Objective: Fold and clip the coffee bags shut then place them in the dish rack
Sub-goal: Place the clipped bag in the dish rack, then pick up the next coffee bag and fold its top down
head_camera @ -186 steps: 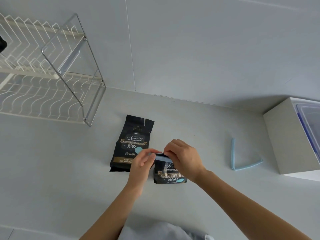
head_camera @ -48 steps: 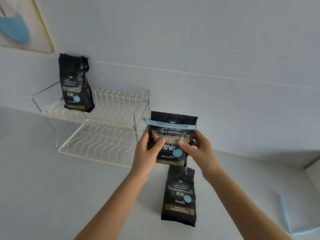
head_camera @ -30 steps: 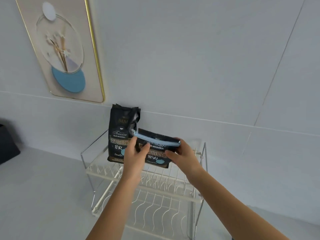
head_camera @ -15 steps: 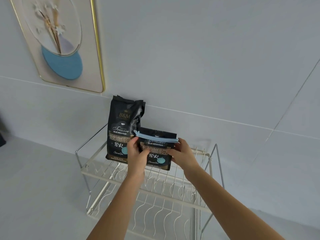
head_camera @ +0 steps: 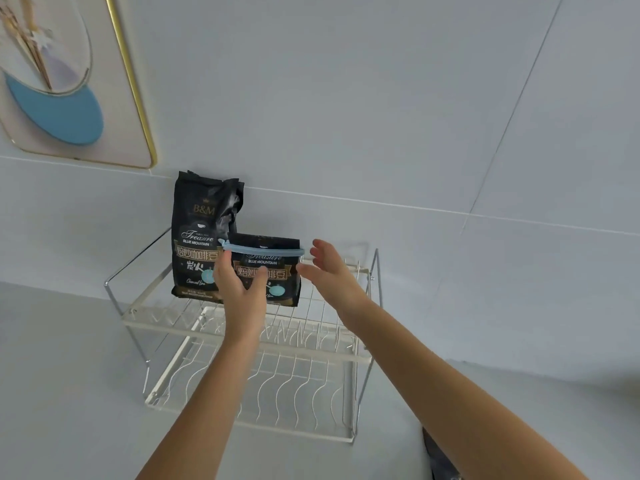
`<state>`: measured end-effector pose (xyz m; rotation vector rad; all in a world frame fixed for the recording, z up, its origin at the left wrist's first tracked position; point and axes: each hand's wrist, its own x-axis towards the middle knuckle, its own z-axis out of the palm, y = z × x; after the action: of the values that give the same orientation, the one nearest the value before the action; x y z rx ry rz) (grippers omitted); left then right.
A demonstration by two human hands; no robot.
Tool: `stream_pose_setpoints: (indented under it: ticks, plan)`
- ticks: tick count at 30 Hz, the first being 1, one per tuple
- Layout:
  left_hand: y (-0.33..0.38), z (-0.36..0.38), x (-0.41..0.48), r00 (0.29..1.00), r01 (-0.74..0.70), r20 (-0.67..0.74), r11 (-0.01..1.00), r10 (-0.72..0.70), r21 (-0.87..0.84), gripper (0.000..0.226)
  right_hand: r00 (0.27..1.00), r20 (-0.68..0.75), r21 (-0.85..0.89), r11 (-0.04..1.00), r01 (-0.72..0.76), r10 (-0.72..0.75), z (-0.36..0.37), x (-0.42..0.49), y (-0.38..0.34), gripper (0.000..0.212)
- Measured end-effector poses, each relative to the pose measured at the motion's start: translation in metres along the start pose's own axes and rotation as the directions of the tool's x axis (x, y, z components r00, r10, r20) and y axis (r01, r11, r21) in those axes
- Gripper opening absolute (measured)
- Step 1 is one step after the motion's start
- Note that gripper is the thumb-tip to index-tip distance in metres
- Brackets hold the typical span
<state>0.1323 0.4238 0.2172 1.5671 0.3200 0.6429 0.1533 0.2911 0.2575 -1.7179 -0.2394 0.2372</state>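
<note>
Head view: my left grip (head_camera: 239, 289) holds the clipped coffee bag (head_camera: 277, 275) upright on the dish rack's (head_camera: 242, 329) upper tier, thumb across its front, fingers behind. My right grip (head_camera: 332, 275) is spread wide with nothing in it, just beside the bag's right edge. A blue clip (head_camera: 263, 250) runs across the folded top. At the rack's back left stands a taller coffee bag (head_camera: 197, 237), top crumpled, no clip visible. I judge this bag nearly placed; the taller one may need clipping.
</note>
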Motion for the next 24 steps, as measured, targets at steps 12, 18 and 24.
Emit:
stream_pose_setpoints:
  ticks: [12, 18, 24]
  plan:
    - [0.004, 0.069, -0.133, 0.923, -0.089, 0.378, 0.996, 0.078, 0.011, 0.040, 0.973, -0.043, -0.174, 0.961, 0.215, -0.226, -0.068, -0.098, 0.028, 0.048]
    - [-0.013, 0.099, -0.192, 0.938, -0.304, 0.223, 0.938, 0.264, 0.169, 0.050, 0.969, -0.209, -0.072, 0.990, 0.118, -0.131, -0.128, -0.128, 0.071, 0.037]
    - [-0.054, 0.127, -0.257, 0.894, -0.167, 0.440, 0.973, 0.082, 0.159, 0.027, 0.915, -0.366, -0.042, 0.979, -0.199, 0.170, -0.198, -0.156, 0.156, 0.034]
